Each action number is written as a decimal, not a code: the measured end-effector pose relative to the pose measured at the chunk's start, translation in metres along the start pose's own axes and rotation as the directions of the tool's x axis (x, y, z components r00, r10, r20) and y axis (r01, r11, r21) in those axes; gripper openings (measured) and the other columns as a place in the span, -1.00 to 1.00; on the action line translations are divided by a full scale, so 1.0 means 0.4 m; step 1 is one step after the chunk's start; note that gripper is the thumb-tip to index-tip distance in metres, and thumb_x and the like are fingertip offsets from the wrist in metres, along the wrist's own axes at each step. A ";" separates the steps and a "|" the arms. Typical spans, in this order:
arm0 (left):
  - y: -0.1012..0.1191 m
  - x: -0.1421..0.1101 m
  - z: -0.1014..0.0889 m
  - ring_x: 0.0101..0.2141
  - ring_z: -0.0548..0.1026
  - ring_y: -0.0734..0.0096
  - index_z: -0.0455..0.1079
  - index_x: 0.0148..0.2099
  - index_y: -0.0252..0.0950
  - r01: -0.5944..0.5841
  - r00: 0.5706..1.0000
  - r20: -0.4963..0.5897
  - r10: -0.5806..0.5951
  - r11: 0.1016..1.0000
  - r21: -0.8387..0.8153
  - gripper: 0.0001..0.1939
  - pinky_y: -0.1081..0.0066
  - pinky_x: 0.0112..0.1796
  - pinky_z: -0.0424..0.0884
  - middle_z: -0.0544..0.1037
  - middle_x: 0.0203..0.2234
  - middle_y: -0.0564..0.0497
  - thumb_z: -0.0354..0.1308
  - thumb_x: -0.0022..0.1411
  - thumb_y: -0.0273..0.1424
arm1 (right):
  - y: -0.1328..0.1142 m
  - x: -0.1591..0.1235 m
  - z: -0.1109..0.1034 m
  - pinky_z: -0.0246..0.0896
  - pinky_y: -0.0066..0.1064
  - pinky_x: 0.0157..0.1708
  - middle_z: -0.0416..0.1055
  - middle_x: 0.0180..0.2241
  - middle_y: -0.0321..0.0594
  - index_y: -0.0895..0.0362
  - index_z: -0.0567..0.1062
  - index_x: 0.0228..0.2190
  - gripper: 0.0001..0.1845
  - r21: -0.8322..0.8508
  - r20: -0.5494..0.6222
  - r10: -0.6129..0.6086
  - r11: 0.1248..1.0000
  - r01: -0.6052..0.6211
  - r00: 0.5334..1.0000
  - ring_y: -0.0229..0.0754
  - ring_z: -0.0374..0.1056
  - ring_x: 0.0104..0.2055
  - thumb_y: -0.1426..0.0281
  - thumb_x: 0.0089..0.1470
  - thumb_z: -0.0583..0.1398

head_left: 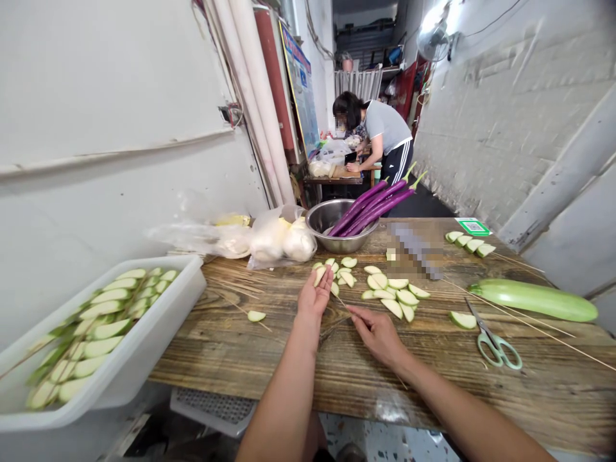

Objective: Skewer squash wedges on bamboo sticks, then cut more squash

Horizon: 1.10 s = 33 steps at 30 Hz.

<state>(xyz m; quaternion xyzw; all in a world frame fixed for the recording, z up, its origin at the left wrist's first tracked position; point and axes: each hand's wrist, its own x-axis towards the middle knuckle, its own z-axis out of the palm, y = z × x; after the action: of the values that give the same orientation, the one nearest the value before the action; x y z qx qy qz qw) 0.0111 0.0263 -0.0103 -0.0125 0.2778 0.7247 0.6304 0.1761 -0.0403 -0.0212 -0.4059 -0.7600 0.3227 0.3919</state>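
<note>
My left hand is turned palm up, its fingers closed on a half-round squash slice with pale flesh and green skin. My right hand pinches a thin bamboo skewer that points up and left towards the left hand. Another slice is by the skewer's tip; whether it is pierced I cannot tell. Loose slices lie in a pile just beyond my right hand, and a smaller heap is beside my left fingers. One single slice rests on a skewer to the left.
A white tub of skewered slices stands left. Behind are bagged white vegetables and a steel bowl with purple eggplants. Rightward lie a knife, scissors and a whole squash. A person works beyond.
</note>
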 end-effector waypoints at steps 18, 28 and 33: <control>-0.005 -0.008 0.003 -0.28 0.52 0.31 0.31 -0.29 -0.48 -0.015 1.000 -0.013 0.015 0.999 0.032 -0.88 0.38 -0.26 0.47 0.52 -0.40 -0.20 -0.04 0.19 -0.59 | 0.001 0.004 0.001 0.31 -0.28 -0.15 0.46 -0.20 -0.21 0.10 0.49 -0.17 -0.67 0.019 -0.001 -0.006 1.000 0.006 1.000 -0.15 0.41 -0.18 0.41 0.04 0.04; -0.005 -0.006 0.002 -0.26 0.51 0.33 0.31 -0.22 -0.45 0.010 1.000 -0.023 -0.010 1.000 0.025 -0.86 0.38 -0.28 0.48 0.53 -0.33 -0.21 -0.05 0.19 -0.58 | 0.003 0.001 0.003 0.30 -0.29 -0.14 0.46 -0.19 -0.20 0.11 0.49 -0.18 -0.67 0.022 -0.010 -0.001 1.000 0.001 1.000 -0.16 0.40 -0.17 0.42 0.04 0.04; -0.006 -0.006 0.001 -0.26 0.51 0.32 0.31 -0.21 -0.45 0.014 1.000 -0.018 -0.014 0.999 0.030 -0.86 0.38 -0.28 0.48 0.52 -0.33 -0.22 -0.04 0.19 -0.57 | 0.007 0.000 0.004 0.30 -0.30 -0.15 0.46 -0.19 -0.20 0.12 0.48 -0.17 -0.67 0.020 -0.012 0.003 1.000 -0.003 1.000 -0.17 0.41 -0.18 0.41 0.04 0.04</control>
<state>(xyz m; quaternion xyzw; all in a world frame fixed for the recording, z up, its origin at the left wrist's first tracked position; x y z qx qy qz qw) 0.0140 0.0245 -0.0101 -0.0112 0.2941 0.7160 0.6331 0.1759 -0.0394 -0.0242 -0.4048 -0.7538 0.3285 0.3999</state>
